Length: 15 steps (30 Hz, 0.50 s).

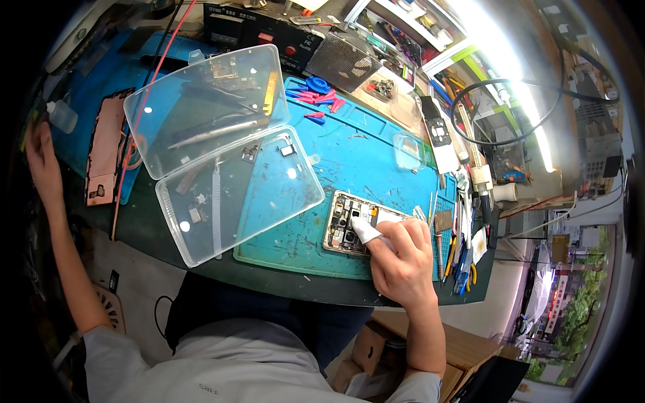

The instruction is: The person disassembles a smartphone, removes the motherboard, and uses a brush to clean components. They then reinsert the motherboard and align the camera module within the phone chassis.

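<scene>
My right hand [408, 263] is closed round a white wipe [365, 231]. The wipe's tip presses against the camera area of an opened smartphone [336, 228], whose inner parts show. The phone lies on a blue repair mat [289, 258], its right end partly hidden by my hand. Far to the left, my left hand [44, 161] reaches out with its fingers extended, beside a small translucent bottle [62, 117]. A yellow-green edge shows by those fingertips, too cut off to name.
An open clear plastic case [262, 225] with small parts and tweezers [216, 208] lies left of the phone. A copper-coloured phone-shaped plate [104, 151] is further left. Pink and blue clips [319, 94] lie behind. Several tools crowd the right edge, near yellow-handled pliers [472, 275].
</scene>
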{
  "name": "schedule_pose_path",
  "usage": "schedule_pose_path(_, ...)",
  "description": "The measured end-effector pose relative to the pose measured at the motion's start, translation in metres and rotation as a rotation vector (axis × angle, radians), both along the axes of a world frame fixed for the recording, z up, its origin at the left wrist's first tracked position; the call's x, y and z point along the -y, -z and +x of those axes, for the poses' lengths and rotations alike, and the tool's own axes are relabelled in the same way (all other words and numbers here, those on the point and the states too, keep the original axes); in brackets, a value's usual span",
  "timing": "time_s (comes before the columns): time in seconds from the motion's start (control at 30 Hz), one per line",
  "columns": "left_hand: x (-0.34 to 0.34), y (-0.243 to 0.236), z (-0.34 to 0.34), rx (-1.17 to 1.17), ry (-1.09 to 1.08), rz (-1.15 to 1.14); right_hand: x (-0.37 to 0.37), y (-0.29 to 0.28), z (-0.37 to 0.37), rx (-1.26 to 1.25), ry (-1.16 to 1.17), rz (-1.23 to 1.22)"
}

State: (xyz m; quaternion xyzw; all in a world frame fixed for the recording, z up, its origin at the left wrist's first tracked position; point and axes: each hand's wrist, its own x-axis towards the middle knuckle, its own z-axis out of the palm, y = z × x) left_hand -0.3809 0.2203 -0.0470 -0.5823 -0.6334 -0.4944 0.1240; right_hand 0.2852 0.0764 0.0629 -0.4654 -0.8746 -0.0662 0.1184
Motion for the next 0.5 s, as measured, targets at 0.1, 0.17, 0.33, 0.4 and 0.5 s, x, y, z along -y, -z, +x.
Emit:
schedule_pose_path(0.1,-0.0007,-0.0011,0.0067,-0.012,-0.056,-0.002,0.0010,-0.0028,0.0015,-0.025,-0.012,0.002)
schedule_pose_path(0.17,0.0016,-0.0019,0.0062,-0.013,-0.058,-0.003,0.0023,-0.0080,0.0063,-0.062,-0.011,0.021)
schedule_pose_path(0.33,0.0007,-0.0025,0.0067,-0.008,-0.048,-0.012,-0.0015,-0.0049,0.0067,-0.037,-0.007,0.033)
schedule_pose_path(0.4,0.0003,-0.0017,0.0065,-0.010,-0.025,-0.002,-0.0045,-0.0028,0.0040,-0.034,-0.018,0.035)
schedule_pose_path(0.5,0.0012,-0.0008,0.0002,-0.002,-0.037,-0.024,-0.0075,-0.0025,0.0027,-0.008,-0.035,0.010)
